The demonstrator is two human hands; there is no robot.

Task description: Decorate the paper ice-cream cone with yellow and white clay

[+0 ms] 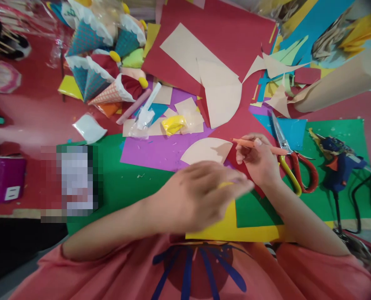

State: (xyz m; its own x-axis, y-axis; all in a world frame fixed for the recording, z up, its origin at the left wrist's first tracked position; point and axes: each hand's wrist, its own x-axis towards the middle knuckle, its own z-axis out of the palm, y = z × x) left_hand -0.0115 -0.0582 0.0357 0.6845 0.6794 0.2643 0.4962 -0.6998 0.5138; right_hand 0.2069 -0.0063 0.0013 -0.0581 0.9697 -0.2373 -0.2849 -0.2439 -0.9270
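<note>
My left hand (200, 196) is blurred by motion above the green and yellow sheets. A bit of yellow shows by its fingers; I cannot make out whether it is held. My right hand (262, 160) is closed round a slim orange stick (246, 143), with its tapered end pointing left. Just beyond my left hand lies a cream fan-shaped piece (207, 150), on the purple sheet (148, 152). Scissors (287, 152) with red and yellow handles rest right beside my right hand. Farther back, a larger rounded cream piece (222, 96) lies over the red sheet (229, 33).
Several fabric-covered cones (116, 91) stand at the back left. A yellow packet (174, 125) lies on cream scraps. At right are a blue glue gun (338, 171) with its cord and a rolled cream sheet (338, 83). A pixelated object (75, 183) is at left.
</note>
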